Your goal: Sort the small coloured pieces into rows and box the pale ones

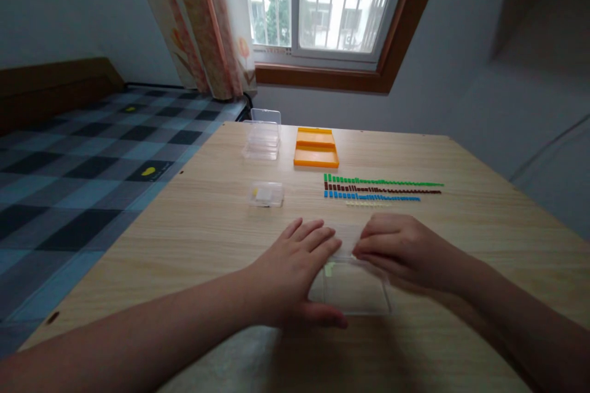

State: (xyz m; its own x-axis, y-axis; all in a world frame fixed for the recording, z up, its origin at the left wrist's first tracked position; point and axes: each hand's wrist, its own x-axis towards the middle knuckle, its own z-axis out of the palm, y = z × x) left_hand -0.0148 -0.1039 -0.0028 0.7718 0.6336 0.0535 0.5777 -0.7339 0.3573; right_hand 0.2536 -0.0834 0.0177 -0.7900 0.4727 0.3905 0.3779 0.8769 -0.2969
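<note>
A clear plastic box (359, 295) with its lid laid back lies on the table in front of me. A few pale yellow pieces (329, 268) show near its upper left corner inside. My left hand (295, 264) rests over the box's left side, fingers stretched out and thumb along the near edge. At the box's far right edge is my right hand (401, 245), its fingers pinched together; what they hold, if anything, is hidden. Beyond it runs a short row of pale yellow pieces (364, 204).
Rows of small blue (341, 194), brown (345, 187) and green pieces (345, 180) lie farther back. Behind them sits an open orange case (316, 156). Clear boxes (262, 141) are stacked at the back left, with a small clear box (271, 194) nearer. A checked bed (92, 159) stands left.
</note>
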